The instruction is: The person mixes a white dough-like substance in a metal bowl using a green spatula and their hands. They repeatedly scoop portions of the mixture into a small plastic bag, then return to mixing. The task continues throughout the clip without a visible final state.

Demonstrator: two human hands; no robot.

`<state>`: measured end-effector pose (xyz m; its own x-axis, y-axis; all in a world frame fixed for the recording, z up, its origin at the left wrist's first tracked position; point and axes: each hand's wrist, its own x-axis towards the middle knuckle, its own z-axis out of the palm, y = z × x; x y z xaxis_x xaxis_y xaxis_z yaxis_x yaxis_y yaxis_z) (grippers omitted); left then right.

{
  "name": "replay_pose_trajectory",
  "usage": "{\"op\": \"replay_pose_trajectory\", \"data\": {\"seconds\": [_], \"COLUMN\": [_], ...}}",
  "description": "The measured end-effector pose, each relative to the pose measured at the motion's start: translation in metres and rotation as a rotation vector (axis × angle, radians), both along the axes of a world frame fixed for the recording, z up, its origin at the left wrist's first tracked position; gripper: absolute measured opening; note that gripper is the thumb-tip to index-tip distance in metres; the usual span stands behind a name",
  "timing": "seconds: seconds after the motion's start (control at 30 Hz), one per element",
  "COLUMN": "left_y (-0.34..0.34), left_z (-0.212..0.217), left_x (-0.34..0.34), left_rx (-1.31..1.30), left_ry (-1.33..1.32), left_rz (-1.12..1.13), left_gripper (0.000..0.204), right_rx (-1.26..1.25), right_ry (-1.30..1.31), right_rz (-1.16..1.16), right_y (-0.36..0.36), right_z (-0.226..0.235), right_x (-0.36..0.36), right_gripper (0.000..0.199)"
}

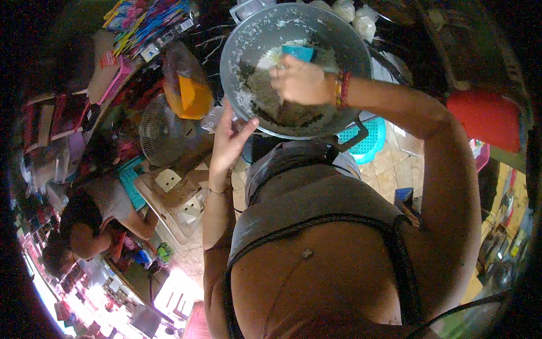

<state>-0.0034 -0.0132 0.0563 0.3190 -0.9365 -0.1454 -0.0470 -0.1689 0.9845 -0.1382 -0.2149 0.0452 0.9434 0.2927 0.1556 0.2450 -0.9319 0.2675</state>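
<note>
A large grey metal pot [227, 68] stands in front of me, with white, grainy stuff stuck on its inner wall and a brownish-grey mass over its bottom. My right hand [302, 82] is inside the pot, fingers curled and slightly blurred. At its far side a teal plastic scoop-like piece [298, 53] sticks out beside a white heap [270, 59]; the fingers seem closed on this piece, though its handle is hidden. My left hand [230, 138] grips the near-left rim of the pot, its thumb against the outer edge.
Small white-filled bags [364, 25] lie behind the pot. Left of it are an orange packet [193, 97] and a clear mesh-like basket [161, 133]. A turquoise perforated stool [367, 144] is below right. Another person [93, 217] bends at the far left near a beige tray [164, 209].
</note>
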Motion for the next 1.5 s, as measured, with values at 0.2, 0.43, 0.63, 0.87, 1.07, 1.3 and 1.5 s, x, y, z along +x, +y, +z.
{"op": "replay_pose_trajectory", "data": {"seconds": [0.2,0.43,0.63,0.87,1.07,1.3,1.5], "left_y": [-0.002,0.001,0.003,0.003,0.005,0.003,0.008], "left_z": [0.0,-0.006,0.0,-0.009,-0.014,-0.019,-0.033], "left_x": [-0.003,-0.005,-0.005,-0.006,-0.002,-0.001,0.001], "left_rx": [0.009,0.0,0.024,-0.084,-0.151,-0.158,-0.127], "left_ry": [-0.053,0.041,0.055,0.03,-0.065,0.07,-0.047], "left_rz": [-0.004,0.029,0.033,0.047,0.045,0.063,0.082], "left_gripper": [0.075,0.077,0.077,0.081,0.08,0.083,0.085], "right_rx": [-0.15,-0.042,0.016,-0.06,-0.032,-0.165,-0.076], "right_ry": [0.058,0.073,0.187,0.558,0.264,0.19,0.153], "right_rz": [-0.036,-0.424,-0.387,-0.769,-0.6,-0.604,-0.405], "right_y": [0.018,-0.017,-0.011,-0.011,-0.009,-0.001,0.035], "right_z": [-0.022,-0.011,0.0,0.016,0.018,-0.01,0.0], "right_x": [-0.013,-0.015,-0.039,-0.048,-0.029,0.004,-0.033], "right_gripper": [0.011,0.012,0.012,0.023,0.016,0.017,0.02]}}
